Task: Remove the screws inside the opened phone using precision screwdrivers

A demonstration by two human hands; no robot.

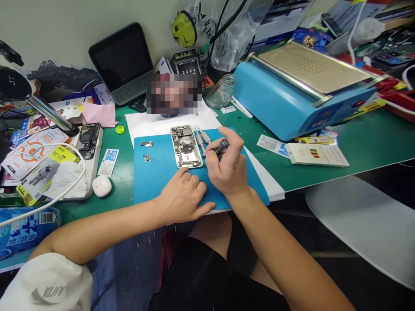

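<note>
An opened phone (187,147) with its inner parts bare lies on a blue mat (152,181). My right hand (228,166) is closed round the dark handle of a screwdriver (222,147), just right of the phone; the tip is hard to make out. My left hand (183,194) rests on the mat below the phone, a fingertip at its lower edge. Its thumb stretches out to the right and the other fingers are bent, holding nothing visible. Two slim grey-handled tools (201,137) lie beside the phone's right edge. Small metal parts (147,144) sit left of it.
A blue machine with a metal top plate (311,69) stands at the back right, a glass jar (222,91) beside it. A dark-screened device (123,58) leans at the back. On the left are a white earbud case (101,186), boxes and a lamp (48,110).
</note>
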